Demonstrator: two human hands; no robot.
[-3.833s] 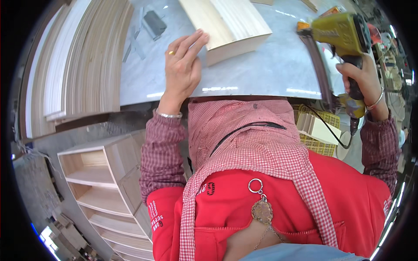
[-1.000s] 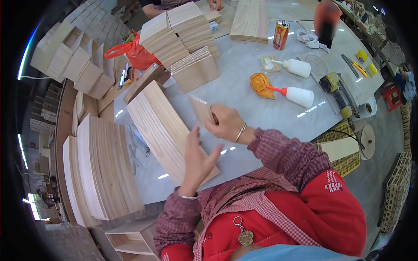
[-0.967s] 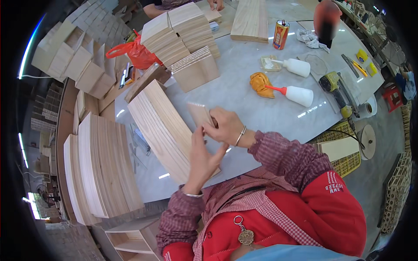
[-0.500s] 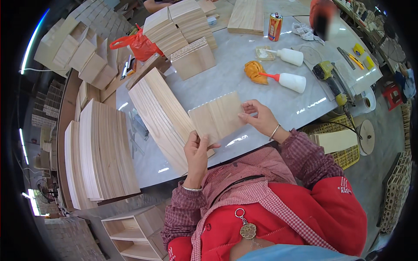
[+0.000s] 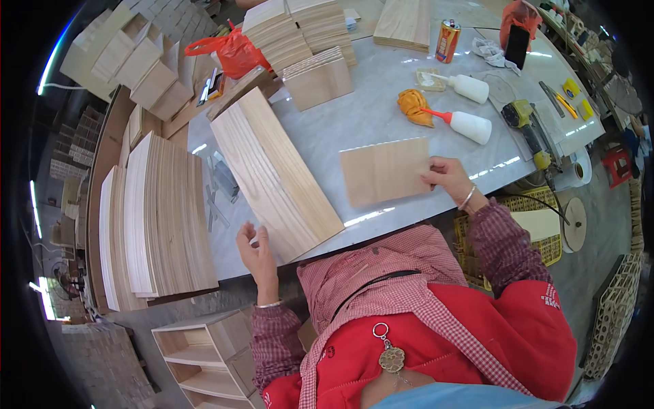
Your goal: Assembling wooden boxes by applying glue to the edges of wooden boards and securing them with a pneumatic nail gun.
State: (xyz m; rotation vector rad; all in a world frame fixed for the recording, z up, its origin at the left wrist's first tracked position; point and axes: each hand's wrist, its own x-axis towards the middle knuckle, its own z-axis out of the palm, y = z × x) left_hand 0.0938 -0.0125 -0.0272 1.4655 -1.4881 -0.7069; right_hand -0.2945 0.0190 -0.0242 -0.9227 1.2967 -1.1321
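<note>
A small rectangular wooden panel (image 5: 385, 170) with a notched far edge is pinched at its right side by my right hand (image 5: 449, 178). Left of it, long pale boards (image 5: 272, 177) lie slanted on the grey marbled tabletop (image 5: 306, 129). My left hand (image 5: 257, 255) is beside their near left edge, fingers apart, with nothing in it; whether it touches the wood I cannot tell. Beyond the boards stands a short stack of notched panels (image 5: 317, 80). Two white squeeze bottles, one red-tipped (image 5: 470, 127) and one white-tipped (image 5: 470, 88), lie near an orange cloth (image 5: 414, 108).
Tall board stacks (image 5: 170, 218) line the left side. Panel piles (image 5: 276, 34) and a red plastic bag (image 5: 235, 54) are at the back. A drink can (image 5: 447, 41), a power tool (image 5: 521, 119) and yellow crates (image 5: 545, 245) are to the right; a wooden shelf unit (image 5: 204, 347) stands below left.
My left hand has let go of the small panel and moved left to the long boards. The right hand has carried the panel to the right, turning it more level.
</note>
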